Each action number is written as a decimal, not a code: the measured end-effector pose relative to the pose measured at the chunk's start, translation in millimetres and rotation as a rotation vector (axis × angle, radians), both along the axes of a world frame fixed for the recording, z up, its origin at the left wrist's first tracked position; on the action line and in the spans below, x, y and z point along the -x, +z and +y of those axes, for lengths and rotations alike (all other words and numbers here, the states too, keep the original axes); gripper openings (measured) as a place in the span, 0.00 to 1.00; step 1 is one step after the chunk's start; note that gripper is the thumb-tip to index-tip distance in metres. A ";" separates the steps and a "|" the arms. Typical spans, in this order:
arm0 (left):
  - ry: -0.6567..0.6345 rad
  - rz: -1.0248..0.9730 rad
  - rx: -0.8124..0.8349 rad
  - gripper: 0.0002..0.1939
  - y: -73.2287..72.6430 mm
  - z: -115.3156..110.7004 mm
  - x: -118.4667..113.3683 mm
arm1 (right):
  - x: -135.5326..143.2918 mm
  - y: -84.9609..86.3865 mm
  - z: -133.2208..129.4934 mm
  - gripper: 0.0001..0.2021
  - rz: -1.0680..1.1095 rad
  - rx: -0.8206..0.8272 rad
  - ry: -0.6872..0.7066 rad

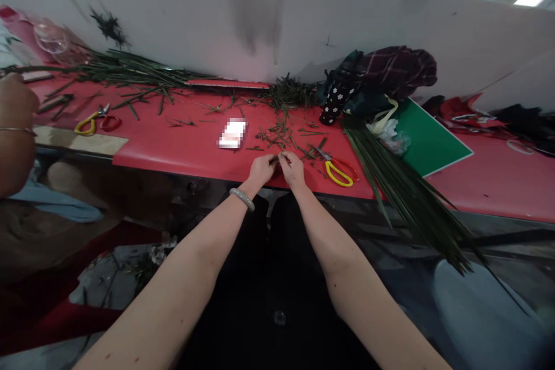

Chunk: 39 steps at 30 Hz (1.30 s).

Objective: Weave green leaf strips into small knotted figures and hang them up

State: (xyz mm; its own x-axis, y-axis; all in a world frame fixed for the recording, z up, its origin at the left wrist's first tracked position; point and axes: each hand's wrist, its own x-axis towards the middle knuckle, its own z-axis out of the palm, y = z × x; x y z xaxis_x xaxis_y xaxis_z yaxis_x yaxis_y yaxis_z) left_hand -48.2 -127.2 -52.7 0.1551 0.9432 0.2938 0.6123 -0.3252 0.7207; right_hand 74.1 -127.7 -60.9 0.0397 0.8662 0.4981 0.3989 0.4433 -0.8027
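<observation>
My left hand (pixel 262 169) and my right hand (pixel 291 167) meet at the table's front edge, fingertips pinched close together. Between them is something small and dark, mostly hidden by the fingers; I cannot make it out. Green leaf scraps (pixel 281 133) lie scattered just beyond my hands. To the right of my right hand are scissors (pixel 339 172) with one yellow and one red handle, blades pointing away to the left. A phone (pixel 233 133) with a bright, blurred screen lies beyond my left hand. Long green palm leaves (pixel 403 196) hang over the edge at the right.
Another person's hand (pixel 17 101) is at the far left, near a second pair of scissors (pixel 97 121). Long leaf strips (pixel 130 69) lie along the white partition (pixel 173 11). A folded umbrella (pixel 336 98), plaid cloth (pixel 399 69) and green board (pixel 433 136) stand at the right.
</observation>
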 end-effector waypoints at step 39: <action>0.014 0.052 0.029 0.12 4.1 -1.4 -0.3 | 0.7 -3.1 2.1 0.12 -0.042 0.060 -0.016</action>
State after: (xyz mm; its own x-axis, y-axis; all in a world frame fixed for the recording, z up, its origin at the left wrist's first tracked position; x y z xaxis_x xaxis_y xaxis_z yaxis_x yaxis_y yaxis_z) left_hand -47.9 -128.6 -48.6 0.1566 0.9532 0.2586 0.6535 -0.2964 0.6965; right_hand 73.4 -125.6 -64.0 0.0344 0.8940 0.4467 0.4392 0.3880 -0.8103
